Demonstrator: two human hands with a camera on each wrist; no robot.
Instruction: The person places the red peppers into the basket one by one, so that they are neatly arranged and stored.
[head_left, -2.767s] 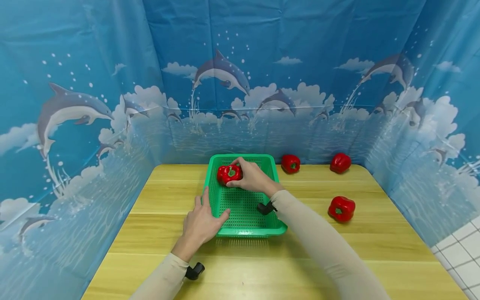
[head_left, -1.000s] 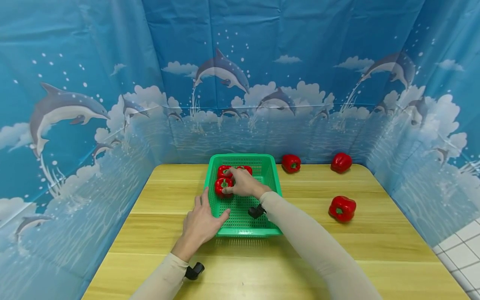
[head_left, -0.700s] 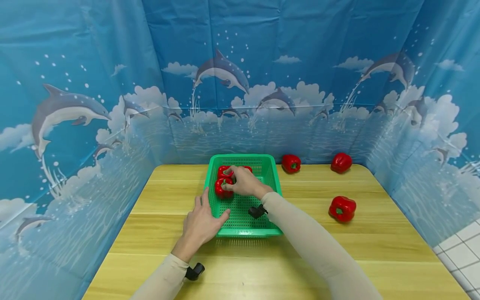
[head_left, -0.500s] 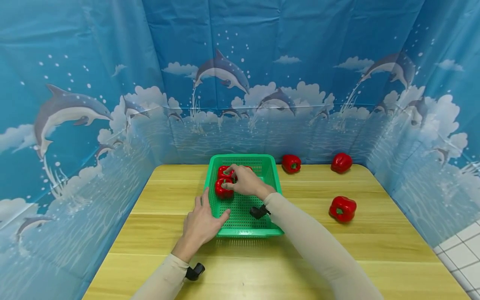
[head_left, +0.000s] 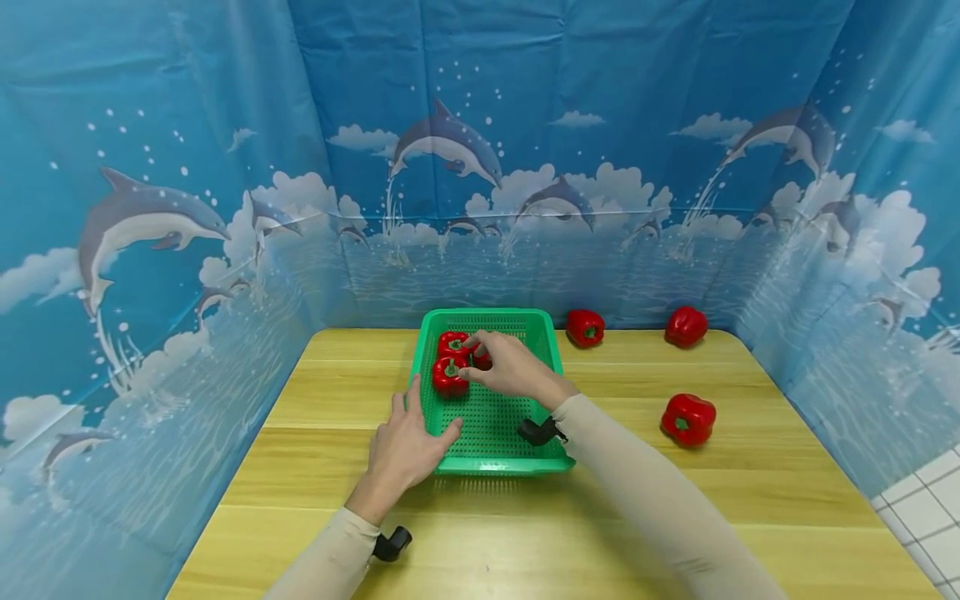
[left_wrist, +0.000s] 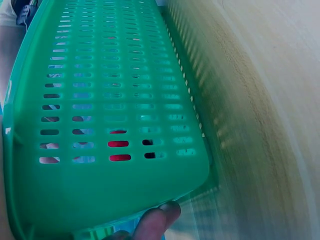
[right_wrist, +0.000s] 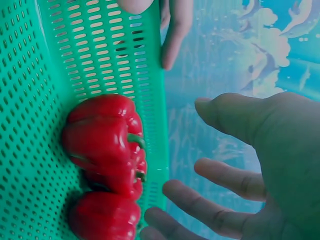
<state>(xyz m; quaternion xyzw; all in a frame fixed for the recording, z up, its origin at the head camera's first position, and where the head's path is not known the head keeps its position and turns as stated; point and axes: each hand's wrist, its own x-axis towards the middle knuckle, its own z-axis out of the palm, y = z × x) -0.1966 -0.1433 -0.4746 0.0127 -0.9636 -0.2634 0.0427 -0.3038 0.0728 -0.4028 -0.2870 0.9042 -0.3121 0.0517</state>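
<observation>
The right hand (head_left: 516, 367), spread and holding nothing over the green basket (head_left: 487, 466), could topple the nearest stem-up pepper (head_left: 450, 380) if it swings sideways too low.

A green basket (head_left: 501, 466) is set on the striped yellow table (head_left: 495, 542). One red pepper (head_left: 583, 327) is placed just right of the basket, a second pepper (head_left: 686, 326) near the table's back right corner, a third pepper (head_left: 688, 419) closer to the front.
</observation>
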